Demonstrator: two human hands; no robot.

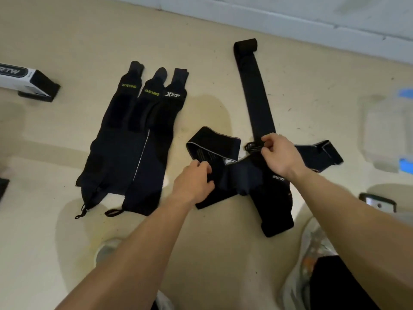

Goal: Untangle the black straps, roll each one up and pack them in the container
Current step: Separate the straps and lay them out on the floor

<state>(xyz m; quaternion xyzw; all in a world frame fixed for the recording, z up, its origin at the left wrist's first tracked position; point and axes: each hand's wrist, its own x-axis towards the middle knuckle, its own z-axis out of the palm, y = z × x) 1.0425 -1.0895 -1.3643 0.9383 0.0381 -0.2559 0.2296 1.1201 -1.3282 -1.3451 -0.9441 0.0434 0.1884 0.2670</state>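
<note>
A tangle of black straps (pixel 248 175) lies on the beige floor in front of me. My left hand (pixel 194 180) grips a grey-edged strap (pixel 212 148) at the tangle's left side. My right hand (pixel 279 155) pinches the near end of a long black strap (pixel 254 90), close to a small loop (pixel 251 146). That long strap runs away from me and its far end is partly rolled (pixel 245 47). Three flat black straps (pixel 131 139) lie side by side to the left, labelled XUEYING, XUEYING and XTEP. A clear container (pixel 384 133) with blue clips stands at the right.
A white and black box (pixel 24 81) lies at the far left. A phone (pixel 377 203) rests on the floor at the right. My shoes (pixel 312 249) are at the bottom. A white wall base (pixel 290 21) runs along the top.
</note>
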